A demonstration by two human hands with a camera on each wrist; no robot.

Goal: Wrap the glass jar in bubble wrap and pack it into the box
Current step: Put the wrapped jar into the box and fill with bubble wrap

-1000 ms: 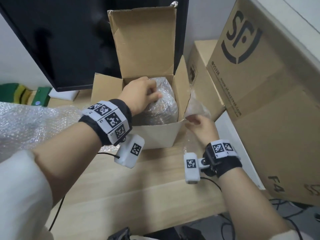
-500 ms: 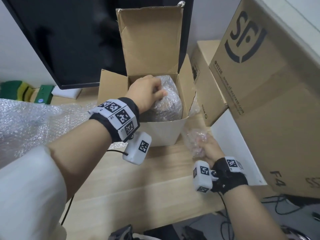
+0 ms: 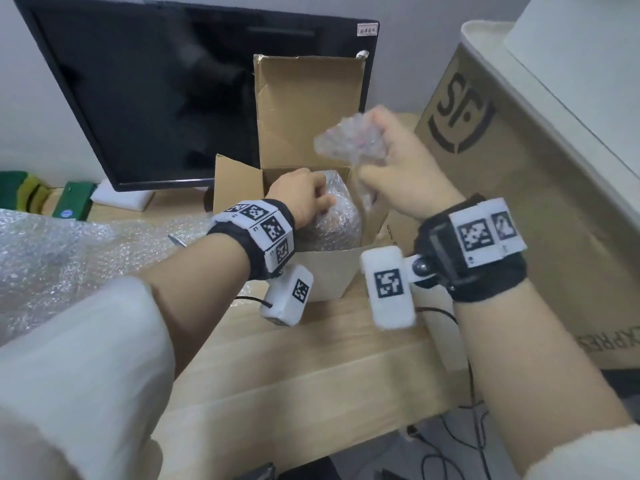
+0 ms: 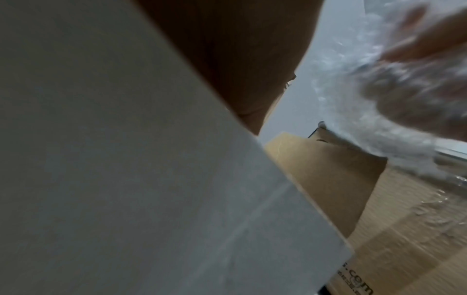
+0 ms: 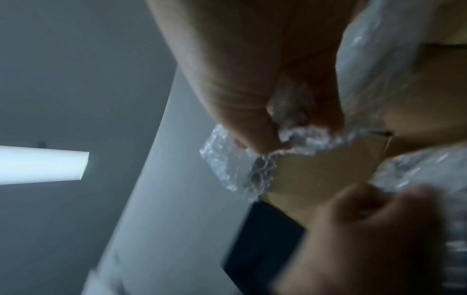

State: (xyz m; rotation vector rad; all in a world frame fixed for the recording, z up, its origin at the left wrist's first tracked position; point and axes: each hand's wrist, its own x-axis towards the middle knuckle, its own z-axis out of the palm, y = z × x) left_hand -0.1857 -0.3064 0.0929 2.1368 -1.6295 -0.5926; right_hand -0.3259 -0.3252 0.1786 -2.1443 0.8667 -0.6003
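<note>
Sitting inside the open box (image 3: 329,275) on the tabletop (image 3: 311,368) is the glass jar (image 3: 332,220), already covered in bubble wrap. The left hand (image 3: 301,195) is reaching into the box, fingers (image 3: 323,202) curling over the top of the wrapped jar and gripping it. The right hand (image 3: 405,171) is hovering above the box's right side, fingers clenching a crumpled wad of bubble wrap (image 3: 349,140). A loose bubble wrap sheet (image 3: 69,258) is lying on the tabletop to the left. A dark monitor (image 3: 156,98) is standing behind the box, and a large carton (image 3: 536,202) is leaning at right.
</note>
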